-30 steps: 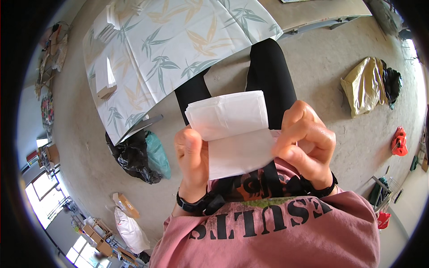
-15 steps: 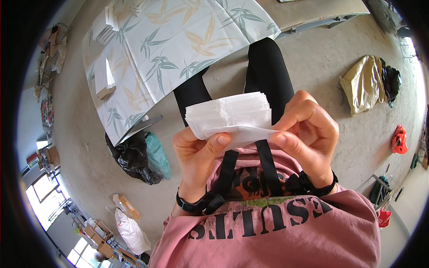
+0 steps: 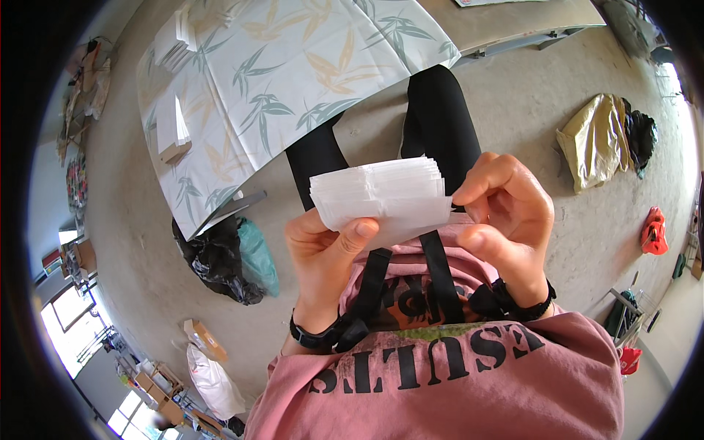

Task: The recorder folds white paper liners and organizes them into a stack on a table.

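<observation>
My left hand (image 3: 323,246) grips a thick stack of thin white papers (image 3: 378,192) by its left end, thumb across the near face. The stack is held upright over my lap, its many edges fanned along the top. Whether these are flat sheets or envelopes I cannot tell. At the stack's right edge is my right hand (image 3: 510,216), its thumb and index finger parted. The index fingertip is at or just beside the paper's corner, and the thumb is clear of it. Nothing shows between those fingers.
Ahead stands a table with a leaf-patterned cloth (image 3: 293,81), bearing white paper stacks (image 3: 174,44) and a small box of white papers (image 3: 173,136). Black and teal plastic bags (image 3: 257,257) lie on the floor at left. A gold bag (image 3: 598,143) and a red bag (image 3: 654,231) lie at right.
My right thumb has come away from the front paper, and thumb and index finger have spread. The front paper, pulled taut and bent before, now lies flatter against the stack.
</observation>
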`<state>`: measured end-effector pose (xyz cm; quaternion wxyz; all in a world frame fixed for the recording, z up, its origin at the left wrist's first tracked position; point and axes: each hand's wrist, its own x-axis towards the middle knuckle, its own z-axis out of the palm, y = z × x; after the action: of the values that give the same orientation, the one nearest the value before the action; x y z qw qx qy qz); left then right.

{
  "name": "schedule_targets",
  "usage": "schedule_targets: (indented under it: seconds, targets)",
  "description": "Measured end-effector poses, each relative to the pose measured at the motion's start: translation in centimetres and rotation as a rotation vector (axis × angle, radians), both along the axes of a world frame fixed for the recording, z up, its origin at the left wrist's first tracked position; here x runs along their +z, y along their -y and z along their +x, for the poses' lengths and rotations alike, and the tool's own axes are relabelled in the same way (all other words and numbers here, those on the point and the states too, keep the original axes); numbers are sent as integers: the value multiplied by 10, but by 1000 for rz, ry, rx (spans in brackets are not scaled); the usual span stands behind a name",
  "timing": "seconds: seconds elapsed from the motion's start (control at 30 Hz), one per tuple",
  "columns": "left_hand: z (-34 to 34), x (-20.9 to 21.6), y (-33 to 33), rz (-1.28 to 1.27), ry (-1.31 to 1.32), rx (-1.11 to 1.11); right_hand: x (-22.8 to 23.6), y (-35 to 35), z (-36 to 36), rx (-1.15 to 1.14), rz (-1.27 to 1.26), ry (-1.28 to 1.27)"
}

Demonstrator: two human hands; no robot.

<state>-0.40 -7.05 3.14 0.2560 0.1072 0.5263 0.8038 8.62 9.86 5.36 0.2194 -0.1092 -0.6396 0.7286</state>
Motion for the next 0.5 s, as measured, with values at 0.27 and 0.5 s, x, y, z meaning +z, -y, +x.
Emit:
schedule_targets:
  seconds: [0.27,0.5]
  targets:
    - [2,0,-2,20,8,-11,-5,3,1,-29,56,41]
    - [-3,-14,12,262,200,-69,-6,1,2,-52,135,-20]
